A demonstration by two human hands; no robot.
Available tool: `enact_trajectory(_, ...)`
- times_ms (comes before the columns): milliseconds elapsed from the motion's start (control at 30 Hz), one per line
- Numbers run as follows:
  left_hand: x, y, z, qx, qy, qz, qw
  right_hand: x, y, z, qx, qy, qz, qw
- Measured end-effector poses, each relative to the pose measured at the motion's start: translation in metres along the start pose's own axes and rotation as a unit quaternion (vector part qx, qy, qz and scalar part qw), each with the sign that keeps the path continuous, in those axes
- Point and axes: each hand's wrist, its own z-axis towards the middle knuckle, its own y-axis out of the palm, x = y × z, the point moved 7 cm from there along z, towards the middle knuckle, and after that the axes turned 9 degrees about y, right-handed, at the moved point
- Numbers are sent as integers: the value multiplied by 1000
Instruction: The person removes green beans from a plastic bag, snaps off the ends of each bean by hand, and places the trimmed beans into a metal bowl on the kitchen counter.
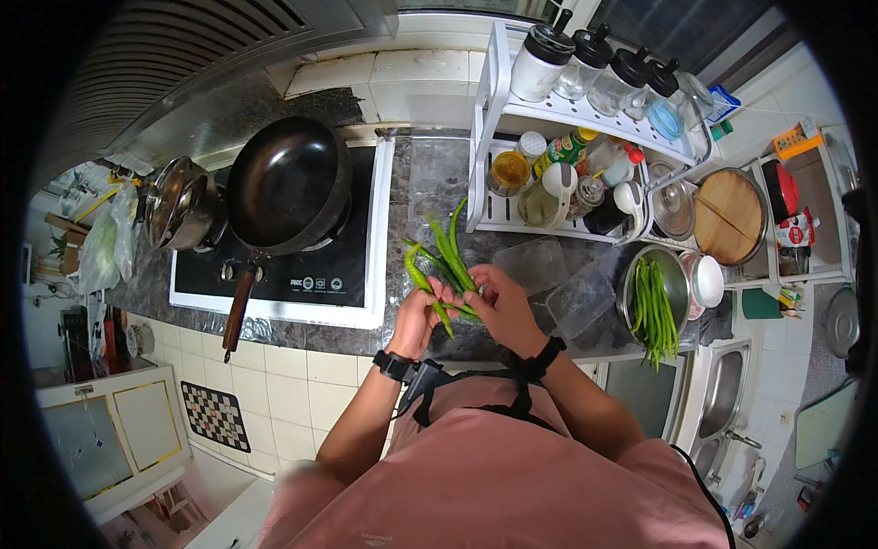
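Several long green chili peppers (446, 257) are between my two hands, over the dark marbled countertop. My left hand (413, 317) holds one curved pepper (416, 271) near its middle. My right hand (499, 305) is closed around the lower ends of other peppers, which point away from me. The fingertips of both hands nearly meet, and they hide part of the peppers. On the right, a steel bowl (623, 291) holds a bundle of long green peppers (655, 309), their ends hanging over its near rim.
A black wok (288, 185) with a wooden handle and a steel pot (180, 206) stand on the gas stove (343, 274) to the left. A white two-tier rack (487, 137) holds jars and bottles. Clear plastic trays (579, 291) lie right of my hands. The sink (724, 388) is far right.
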Motion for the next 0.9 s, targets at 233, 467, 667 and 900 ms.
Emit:
enact_trajectory(233,37,6,-9,25,63,-44,997,-5,33,-22,-5,9,65,998)
enact_trajectory(467,65,12,-12,-68,55,-234,968,-34,22,-36,59,-52,121,990)
enact_trajectory(667,70,31,-25,-51,119,-105,986,-43,32,-42,-40,-73,27,996)
enact_trajectory(900,81,42,-31,-85,178,72,978,-34,41,-45,-150,87,302,937)
